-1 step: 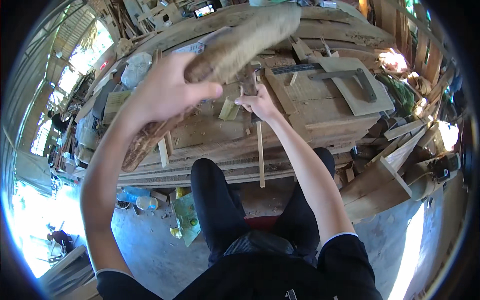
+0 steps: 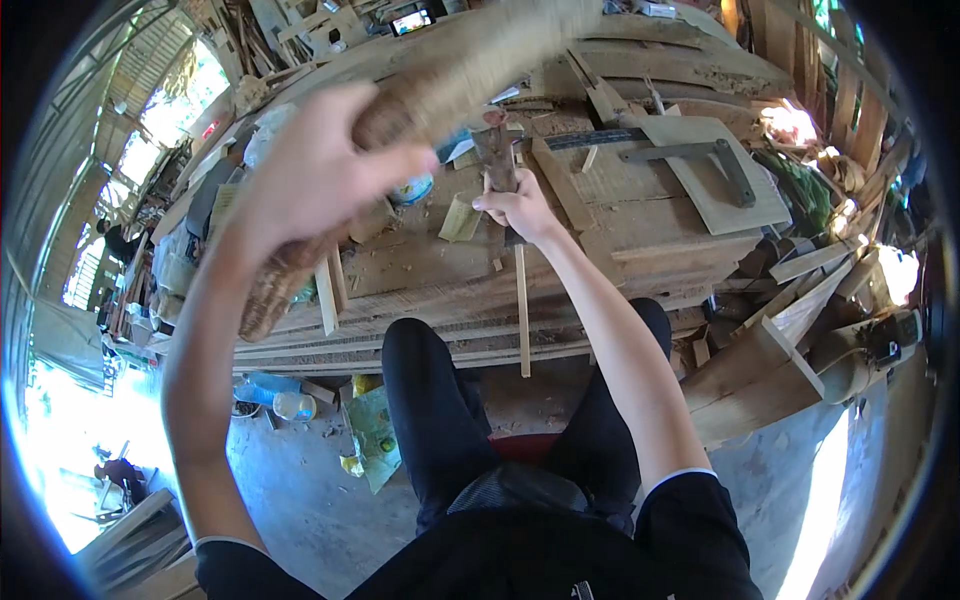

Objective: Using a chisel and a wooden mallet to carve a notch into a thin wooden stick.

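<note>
A long rough piece of wood (image 2: 455,85), pale brown and blurred, slants across the upper middle to the lower left, over the bench. My left hand (image 2: 310,180) grips it, blurred by motion, thumb toward the middle. To its right, my right hand (image 2: 518,207) is closed round the lower part of an upright dark brown piece (image 2: 497,150) with a reddish top; I cannot tell exactly what it is. Below the long wood lies a partly hidden round blue object (image 2: 413,190). A small pale yellowish piece (image 2: 460,218) lies left of my right hand.
The cluttered wooden bench (image 2: 650,250) holds a metal square (image 2: 740,180) on a board, thin sticks and offcuts. A small lit screen (image 2: 410,22) stands at the back. Bottles (image 2: 290,405) are low at the left, a metal cylinder (image 2: 860,350) at the right. A person (image 2: 115,240) is far left.
My left hand and the long wood have moved slightly left and up, uncovering more of the dark piece's reddish top and the blue object. My right hand has barely moved.
</note>
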Available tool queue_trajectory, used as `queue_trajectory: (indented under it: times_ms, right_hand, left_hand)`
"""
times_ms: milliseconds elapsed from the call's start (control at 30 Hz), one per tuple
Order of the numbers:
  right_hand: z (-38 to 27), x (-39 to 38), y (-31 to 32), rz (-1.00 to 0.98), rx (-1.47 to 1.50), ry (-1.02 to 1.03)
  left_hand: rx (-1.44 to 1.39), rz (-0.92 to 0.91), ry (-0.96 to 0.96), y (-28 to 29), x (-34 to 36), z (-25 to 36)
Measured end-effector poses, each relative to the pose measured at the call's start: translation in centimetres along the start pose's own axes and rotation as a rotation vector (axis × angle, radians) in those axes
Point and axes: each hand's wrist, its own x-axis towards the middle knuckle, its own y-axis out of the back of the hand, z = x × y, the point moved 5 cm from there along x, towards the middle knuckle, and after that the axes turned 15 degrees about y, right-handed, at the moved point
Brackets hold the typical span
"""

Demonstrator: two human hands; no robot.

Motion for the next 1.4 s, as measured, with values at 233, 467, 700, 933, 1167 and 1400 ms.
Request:
queue_trajectory:
  times_ms: [233,467,700,933,1167,1400]
  right_hand:
    - [-0.7,0.4,-0.4,-0.088,0.064,0.037]
    - [-0.2,0.2,-0.3,-0.093,-0.088,-0.009]
    - [-0.2,-0.1,0.6,-0.105,0.065,0.027]
    - [0.2,-0.8,0.9,-0.025,0.053,0.002]
    - [-0.1,-1.0,-0.4,0.014,-0.019,-0.020]
    - [-3.6,-4.8,0.6,0.195,-0.703,0.285]
  left_hand:
    - [-0.527,0.014,0.000,5.9,0.5,-3.1]
    - [-0.348,-0.263,0.159,-2.4,-0.6,-4.1]
    - [-0.322,0.259,0.331,-11.4,-1.2,-13.8]
    - [0.021,0.073,0.644,-20.3,1.9,-16.9]
    - [-0.260,0.365,0.182,-17.0,4.3,-11.8]
    - [-1.099,-0.022,-0.106,-14.4,8.5,-1.5]
